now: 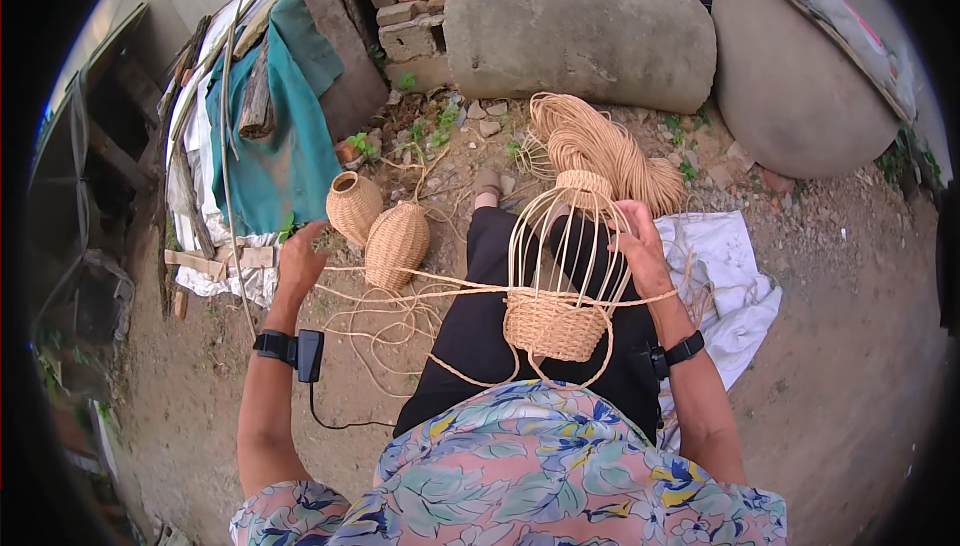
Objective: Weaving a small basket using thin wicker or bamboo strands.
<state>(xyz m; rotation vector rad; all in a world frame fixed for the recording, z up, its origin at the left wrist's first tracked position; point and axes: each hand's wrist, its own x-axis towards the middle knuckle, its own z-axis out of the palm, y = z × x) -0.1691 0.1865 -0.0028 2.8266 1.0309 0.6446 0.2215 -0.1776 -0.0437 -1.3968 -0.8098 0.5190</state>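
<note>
An unfinished basket stands upright between my thighs. Its bottom is tightly woven, bare ribs rise above that, and a woven ring tops them. My right hand grips the ribs at the upper right side, thumb and fingers curled. Out to the left, my left hand has its fingers curled in; a tan cord runs from it across to the basket. How the cord sits in those fingers is partly hidden. Two finished vase-shaped baskets lie beside my left hand.
A big hank of tan cord lies beyond the basket. Loose cord loops trail over the ground on the left. White sheeting is spread at the right. A stone cylinder, a rounded slab and green cloth border the far side.
</note>
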